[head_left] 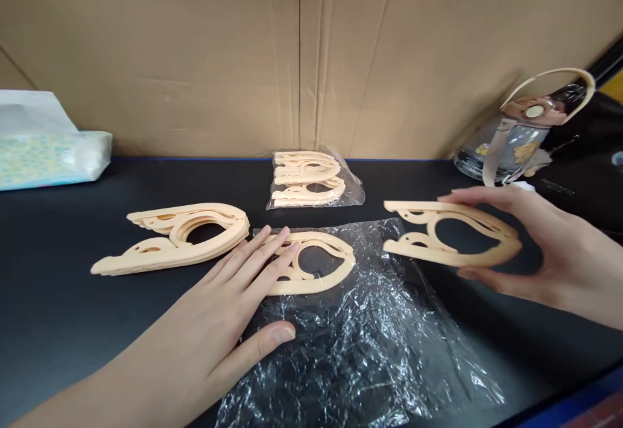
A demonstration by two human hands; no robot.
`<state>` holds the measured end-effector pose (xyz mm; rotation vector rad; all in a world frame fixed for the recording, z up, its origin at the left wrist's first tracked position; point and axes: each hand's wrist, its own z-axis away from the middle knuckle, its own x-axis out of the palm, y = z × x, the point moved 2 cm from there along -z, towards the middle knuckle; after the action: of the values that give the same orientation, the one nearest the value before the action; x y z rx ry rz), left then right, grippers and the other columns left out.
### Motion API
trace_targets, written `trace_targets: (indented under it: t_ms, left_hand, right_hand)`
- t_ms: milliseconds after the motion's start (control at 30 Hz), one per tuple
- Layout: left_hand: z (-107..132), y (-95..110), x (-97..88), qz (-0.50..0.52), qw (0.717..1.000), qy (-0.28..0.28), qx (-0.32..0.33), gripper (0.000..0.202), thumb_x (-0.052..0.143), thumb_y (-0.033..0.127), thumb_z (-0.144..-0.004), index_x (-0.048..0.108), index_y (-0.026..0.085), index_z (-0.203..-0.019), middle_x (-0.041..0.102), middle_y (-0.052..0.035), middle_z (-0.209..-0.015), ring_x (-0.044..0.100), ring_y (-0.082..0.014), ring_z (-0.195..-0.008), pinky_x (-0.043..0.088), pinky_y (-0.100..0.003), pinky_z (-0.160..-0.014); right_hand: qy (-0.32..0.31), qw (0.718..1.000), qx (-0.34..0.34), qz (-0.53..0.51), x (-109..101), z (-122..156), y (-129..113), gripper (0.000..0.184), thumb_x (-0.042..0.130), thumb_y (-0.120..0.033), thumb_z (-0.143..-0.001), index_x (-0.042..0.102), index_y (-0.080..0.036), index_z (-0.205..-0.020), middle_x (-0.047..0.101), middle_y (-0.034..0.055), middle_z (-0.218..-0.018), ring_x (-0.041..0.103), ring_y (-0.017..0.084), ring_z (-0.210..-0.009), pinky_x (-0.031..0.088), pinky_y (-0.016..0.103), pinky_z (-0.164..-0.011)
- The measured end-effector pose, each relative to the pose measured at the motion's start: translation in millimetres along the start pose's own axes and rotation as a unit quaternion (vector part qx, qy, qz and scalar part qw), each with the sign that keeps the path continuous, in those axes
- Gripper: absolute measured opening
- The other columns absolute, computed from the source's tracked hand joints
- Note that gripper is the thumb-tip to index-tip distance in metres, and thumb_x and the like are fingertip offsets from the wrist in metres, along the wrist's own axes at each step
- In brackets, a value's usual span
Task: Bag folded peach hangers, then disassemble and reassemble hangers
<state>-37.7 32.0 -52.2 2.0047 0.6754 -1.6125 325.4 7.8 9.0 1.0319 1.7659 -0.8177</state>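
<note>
My right hand point(549, 252) grips a beige folding clothes hanger point(467, 256) by its rounded end, thumb along one edge and fingers along the other. With fingers stretched out, my left hand point(238, 304) lies over part of another folded hanger point(335, 276), which rests on a clear plastic bag point(360, 350). That hanger's left end is hidden under the fingers. Just left of them is a stack of several folded hangers point(160, 258) on the black table.
Behind the hands, more folded hangers lie inside a small clear bag point(353, 188). A tissue pack point(53, 155) stands at the far left. A clear water bottle point(516, 139) with a carrying loop is at the back right. Cardboard point(195, 58) walls off the back.
</note>
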Motion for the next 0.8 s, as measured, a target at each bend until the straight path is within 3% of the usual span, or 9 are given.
trace_targets:
  t_ms: [133, 267, 500, 633, 800]
  left_hand:
    - [1, -1, 0.0, 0.025, 1.0, -0.003, -0.009, 0.077, 0.05, 0.046, -0.099, 0.005, 0.033, -0.16, 0.02, 0.0009, -0.164, 0.027, -0.0325, -0.147, 0.036, -0.052, -0.116]
    - [1, 0, -0.4, 0.035, 0.999, 0.008, -0.015, 0.077, 0.052, 0.045, -0.098, 0.008, 0.035, -0.159, 0.022, 0.0018, -0.163, 0.028, -0.0331, -0.147, 0.035, -0.051, -0.117]
    - [-2, 3, -1.3, 0.028, 0.999, -0.004, -0.016, 0.076, 0.049, 0.047, -0.099, 0.007, 0.033, -0.16, 0.019, 0.0011, -0.164, 0.025, -0.0324, -0.148, 0.034, -0.051, -0.116]
    - [0, 3, -2.3, 0.015, 1.0, -0.008, -0.017, 0.075, 0.049, 0.047, -0.099, 0.007, 0.032, -0.16, 0.017, 0.0005, -0.164, 0.024, -0.0317, -0.148, 0.035, -0.05, -0.116]
    - [1, 2, -1.5, 0.013, 1.0, -0.013, -0.017, 0.076, 0.048, 0.048, -0.099, 0.005, 0.032, -0.16, 0.016, 0.0004, -0.165, 0.024, -0.0323, -0.148, 0.035, -0.052, -0.116]
  right_hand:
    - [-0.032, 0.997, 0.062, 0.012, -2, 34, 9, 0.059, 0.068, -0.029, -0.084, 0.043, -0.04, -0.137, 0.059, 0.0072, -0.127, 0.06, 0.028, -0.111, 0.05, 0.045, -0.093]
    - [-0.068, 0.994, 0.074, -0.04, 1, 49, -2, 0.07, 0.073, -0.029, -0.081, 0.04, -0.048, -0.139, 0.059, 0.0081, -0.13, 0.06, 0.032, -0.116, 0.053, 0.047, -0.094]
    - [-0.124, 0.986, 0.037, -0.103, 14, 41, -28, 0.072, 0.071, -0.032, -0.079, 0.038, -0.048, -0.141, 0.06, 0.007, -0.131, 0.059, 0.034, -0.121, 0.058, 0.046, -0.093]
    - [-0.169, 0.98, 0.029, -0.101, 18, 35, -26, 0.073, 0.072, -0.035, -0.081, 0.036, -0.05, -0.143, 0.059, 0.0028, -0.135, 0.059, 0.029, -0.125, 0.057, 0.039, -0.098]
    - [-0.174, 0.976, 0.055, -0.117, 18, 36, -24, 0.074, 0.074, -0.037, -0.079, 0.04, -0.05, -0.143, 0.061, 0.0038, -0.134, 0.06, 0.032, -0.123, 0.059, 0.041, -0.096]
